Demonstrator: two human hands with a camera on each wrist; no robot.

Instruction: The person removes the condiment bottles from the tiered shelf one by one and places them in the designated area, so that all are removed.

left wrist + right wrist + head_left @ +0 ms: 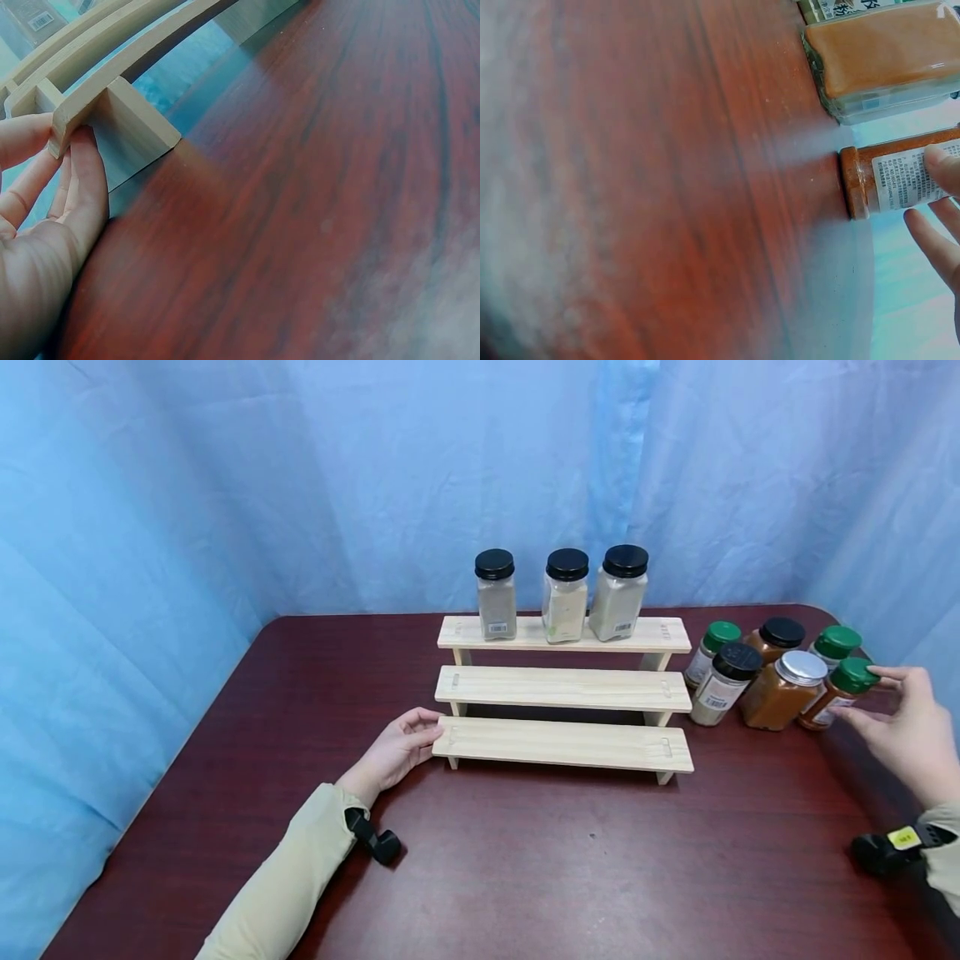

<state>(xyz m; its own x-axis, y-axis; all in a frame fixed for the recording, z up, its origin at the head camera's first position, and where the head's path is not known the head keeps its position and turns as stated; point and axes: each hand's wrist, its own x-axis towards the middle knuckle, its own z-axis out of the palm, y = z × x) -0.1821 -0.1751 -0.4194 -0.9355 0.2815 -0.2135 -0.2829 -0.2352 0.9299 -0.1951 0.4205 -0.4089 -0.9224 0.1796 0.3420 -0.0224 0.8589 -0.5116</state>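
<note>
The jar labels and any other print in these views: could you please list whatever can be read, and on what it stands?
No text reads clearly.
Rack jars: barcode stickers, too small.
Table jars: labels too small.
Jar under the right hand: fine print, blurred.
Yellow tag on the right wrist strap: dark mark, unreadable.
Label at the top edge of the right wrist view: cut off.
Barcode at the left wrist view's top corner: unreadable.

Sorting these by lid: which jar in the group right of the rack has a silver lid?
The big jar of brown spice at the group's front; the other five there wear green or black caps.
</note>
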